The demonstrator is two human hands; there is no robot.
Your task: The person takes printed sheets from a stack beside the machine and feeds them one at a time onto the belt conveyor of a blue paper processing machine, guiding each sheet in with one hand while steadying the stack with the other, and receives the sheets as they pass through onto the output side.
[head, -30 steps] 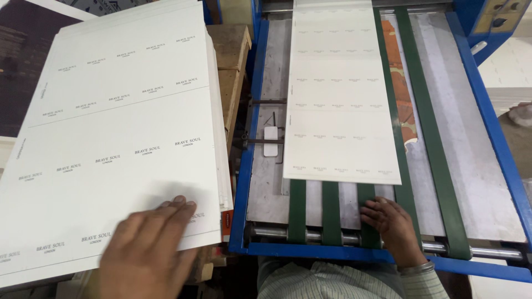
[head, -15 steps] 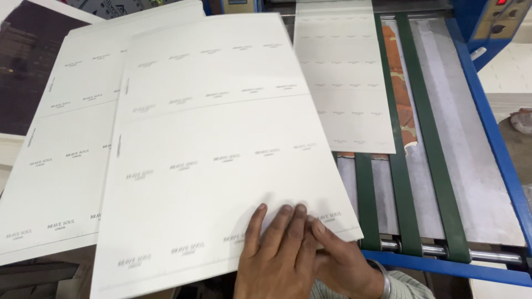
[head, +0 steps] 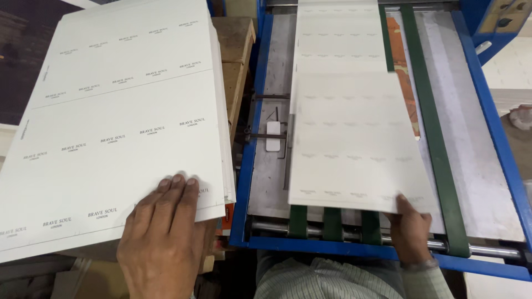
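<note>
White printed label sheets (head: 116, 127), perhaps card.

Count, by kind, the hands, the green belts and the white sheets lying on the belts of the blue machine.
Hands: 2, left hand, right hand
Green belts: 4
White sheets on the belts: 2, near sheet, far sheet
Total: 8

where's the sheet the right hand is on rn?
Head view, right side: the sheet lies on the machine bed's green belts, overlapping another sheet further up, with the right hand at its near right corner.

Single head-worn camera, looking steeply down, close over sheet stack (head: 111, 127) and blue-framed feed table (head: 499, 144)
</note>
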